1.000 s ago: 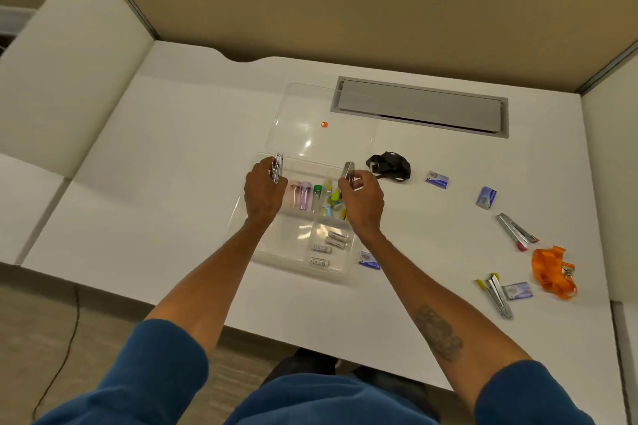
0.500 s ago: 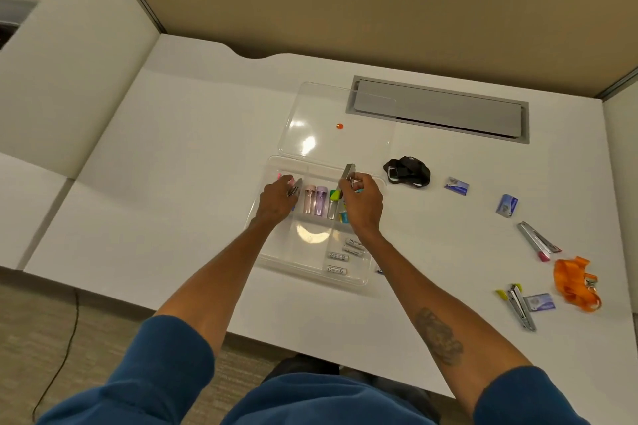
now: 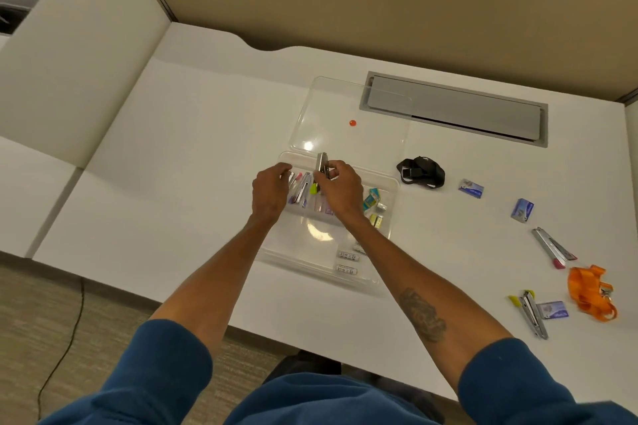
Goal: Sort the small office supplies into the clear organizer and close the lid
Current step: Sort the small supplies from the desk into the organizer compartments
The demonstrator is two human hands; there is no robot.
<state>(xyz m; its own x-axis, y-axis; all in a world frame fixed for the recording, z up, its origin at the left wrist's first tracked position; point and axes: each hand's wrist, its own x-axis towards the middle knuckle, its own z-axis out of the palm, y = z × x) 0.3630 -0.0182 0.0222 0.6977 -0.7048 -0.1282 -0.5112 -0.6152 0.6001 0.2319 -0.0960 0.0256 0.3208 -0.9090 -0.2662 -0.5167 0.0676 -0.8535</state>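
The clear organizer (image 3: pixel 392 185) lies in the middle of the white desk, its lid (image 3: pixel 331 103) folded flat behind it with an orange dot (image 3: pixel 352 122) on it. My right hand (image 3: pixel 340 191) is shut on a small silver stapler (image 3: pixel 322 164), held upright over the back compartments. My left hand (image 3: pixel 271 191) hovers at the back left compartment, fingers loose next to another silver stapler (image 3: pixel 303 187) that lies there among pink items. Small coloured boxes (image 3: pixel 373 198) fill the right compartment. White labelled cylinders (image 3: pixel 347 262) rest in the front one.
Right of the organizer lie a black strap (image 3: pixel 421 172), two blue staple boxes (image 3: pixel 471 188) (image 3: pixel 522 210), a pink-tipped stapler (image 3: pixel 552 247), an orange lanyard (image 3: pixel 590 293), a yellow-tipped stapler (image 3: pixel 533 312) and another box (image 3: pixel 554 310). A grey cable hatch (image 3: pixel 452 109) sits behind.
My left hand lowered its stapler into the back left compartment and let it go. My right hand moved left over the organizer, still gripping its stapler. The camera came closer.
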